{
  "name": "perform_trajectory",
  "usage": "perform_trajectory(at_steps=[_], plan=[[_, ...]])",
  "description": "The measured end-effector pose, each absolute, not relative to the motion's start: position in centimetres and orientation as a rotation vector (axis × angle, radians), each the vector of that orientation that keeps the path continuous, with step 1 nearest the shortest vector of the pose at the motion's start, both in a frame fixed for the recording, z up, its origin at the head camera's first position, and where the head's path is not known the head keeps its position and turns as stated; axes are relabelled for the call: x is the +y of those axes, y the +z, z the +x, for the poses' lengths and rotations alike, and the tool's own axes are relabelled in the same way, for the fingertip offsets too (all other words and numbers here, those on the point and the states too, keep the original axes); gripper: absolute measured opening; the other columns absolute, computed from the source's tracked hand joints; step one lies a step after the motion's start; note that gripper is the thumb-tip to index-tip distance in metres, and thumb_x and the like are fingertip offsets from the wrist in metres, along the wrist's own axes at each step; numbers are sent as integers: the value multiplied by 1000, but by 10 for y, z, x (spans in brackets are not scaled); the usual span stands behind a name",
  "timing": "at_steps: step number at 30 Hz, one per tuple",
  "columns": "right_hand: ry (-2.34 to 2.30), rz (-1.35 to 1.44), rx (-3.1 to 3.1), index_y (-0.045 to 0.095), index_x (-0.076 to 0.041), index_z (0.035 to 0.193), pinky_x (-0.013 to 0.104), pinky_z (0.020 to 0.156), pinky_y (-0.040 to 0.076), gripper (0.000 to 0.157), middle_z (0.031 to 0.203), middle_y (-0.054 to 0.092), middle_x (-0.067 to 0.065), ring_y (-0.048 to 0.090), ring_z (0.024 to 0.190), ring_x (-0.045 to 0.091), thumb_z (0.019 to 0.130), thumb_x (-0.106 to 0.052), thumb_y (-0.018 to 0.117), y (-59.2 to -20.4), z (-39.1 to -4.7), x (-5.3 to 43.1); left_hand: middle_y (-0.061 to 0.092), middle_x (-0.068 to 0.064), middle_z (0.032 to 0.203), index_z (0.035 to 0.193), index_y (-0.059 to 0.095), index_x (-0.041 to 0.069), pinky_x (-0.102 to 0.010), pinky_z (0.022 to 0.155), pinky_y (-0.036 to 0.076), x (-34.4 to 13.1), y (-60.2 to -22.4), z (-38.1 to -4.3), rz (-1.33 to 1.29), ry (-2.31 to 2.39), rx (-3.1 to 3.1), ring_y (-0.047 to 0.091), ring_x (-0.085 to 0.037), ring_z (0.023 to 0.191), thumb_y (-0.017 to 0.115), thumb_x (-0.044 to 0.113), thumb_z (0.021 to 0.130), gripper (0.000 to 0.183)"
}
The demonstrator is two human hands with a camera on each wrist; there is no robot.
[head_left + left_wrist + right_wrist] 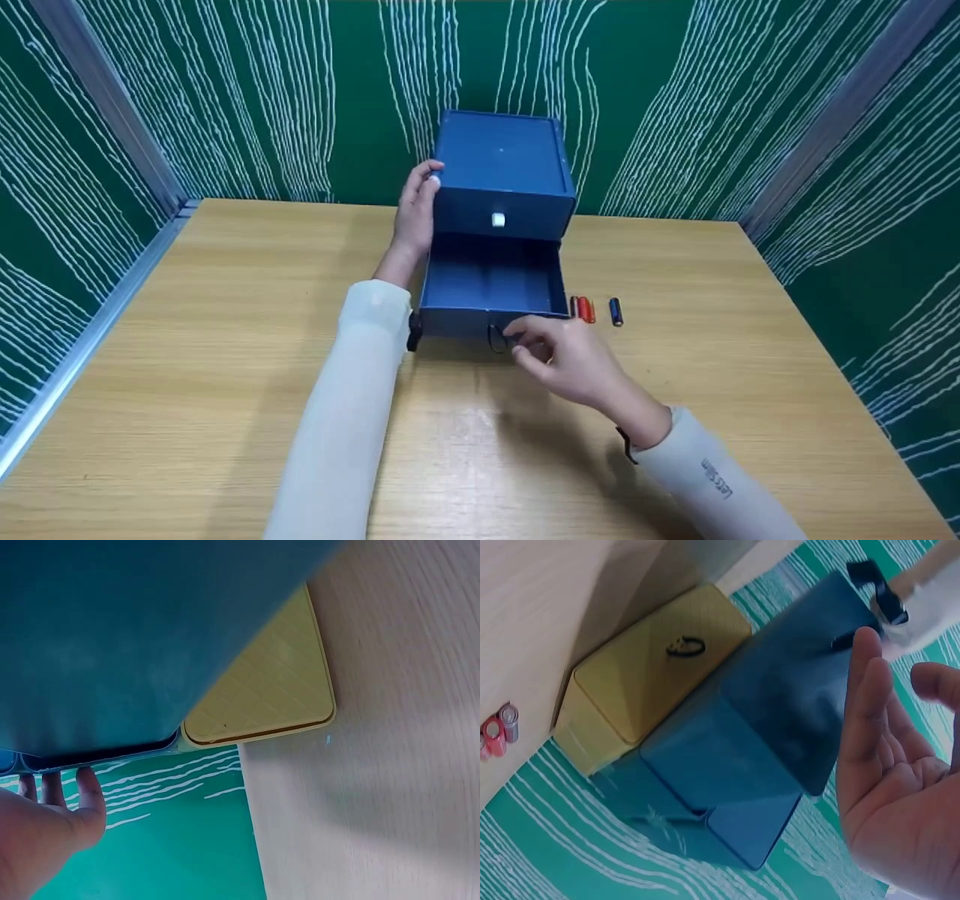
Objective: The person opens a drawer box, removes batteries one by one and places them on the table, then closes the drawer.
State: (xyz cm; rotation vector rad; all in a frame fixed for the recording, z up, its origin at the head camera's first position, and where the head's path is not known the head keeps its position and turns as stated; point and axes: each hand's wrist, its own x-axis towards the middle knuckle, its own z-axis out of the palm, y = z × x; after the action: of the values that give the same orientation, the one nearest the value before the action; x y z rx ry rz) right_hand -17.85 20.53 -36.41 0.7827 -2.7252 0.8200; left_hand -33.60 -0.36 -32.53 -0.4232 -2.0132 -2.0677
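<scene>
A blue drawer cabinet [502, 154] stands on the table. Its upper drawer, with a white knob [498, 220], is closed. Below that, a blue drawer [487, 289] is pulled out, and its visible inside holds nothing. My left hand [417, 217] rests against the cabinet's left side, fingertips at its upper edge. At the pulled-out drawer's front, my right hand [574, 360] is beside a black loop handle [493, 339]. In the right wrist view, thumb and index finger are apart, with nothing visibly between them.
Under the pulled-out drawer is a yellow drawer [660, 675] with its own black loop [686, 647]. Red batteries [585, 309] and a dark blue battery [616, 311] lie right of the cabinet. A green wall [360, 97] with white lines stands behind the table.
</scene>
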Motion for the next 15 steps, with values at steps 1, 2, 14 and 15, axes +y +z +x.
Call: perform_trajectory(at_steps=[1, 2, 14, 15], plan=[[813, 783, -2735, 61, -24, 97, 18, 53, 44, 17, 79, 63, -15, 53, 59, -1, 81, -25, 55, -365, -179, 204, 37, 0, 132, 121, 42, 11, -30, 102, 24, -4, -325, -336, -424, -2072, -2013, 33, -11, 119, 29, 18, 94, 31], [807, 786, -2743, 61, -24, 97, 18, 53, 44, 17, 79, 63, -14, 53, 60, -1, 82, -25, 54, -366, -178, 202, 37, -1, 132, 121, 42, 10, -30, 102, 24, -3, -325, -336, -428, -2077, -2008, 33, -12, 119, 29, 18, 93, 31], [649, 753, -2738, 63, -20, 90, 15, 57, 43, 14, 80, 62, -10, 52, 62, 0, 80, -25, 56, -383, -180, 185, 37, -1, 132, 120, 42, 11, -31, 101, 25, -3, -324, -335, -426, -2097, -1997, 34, -12, 118, 30, 18, 93, 31], [640, 746, -2742, 63, -20, 90, 15, 56, 43, 13, 79, 62, -10, 52, 61, 1, 80, -26, 56, -384, -181, 184, 37, -1, 132, 120, 42, 11, -31, 101, 24, -4, -324, -335, -421, -2099, -2000, 34, -12, 118, 30, 18, 93, 31]])
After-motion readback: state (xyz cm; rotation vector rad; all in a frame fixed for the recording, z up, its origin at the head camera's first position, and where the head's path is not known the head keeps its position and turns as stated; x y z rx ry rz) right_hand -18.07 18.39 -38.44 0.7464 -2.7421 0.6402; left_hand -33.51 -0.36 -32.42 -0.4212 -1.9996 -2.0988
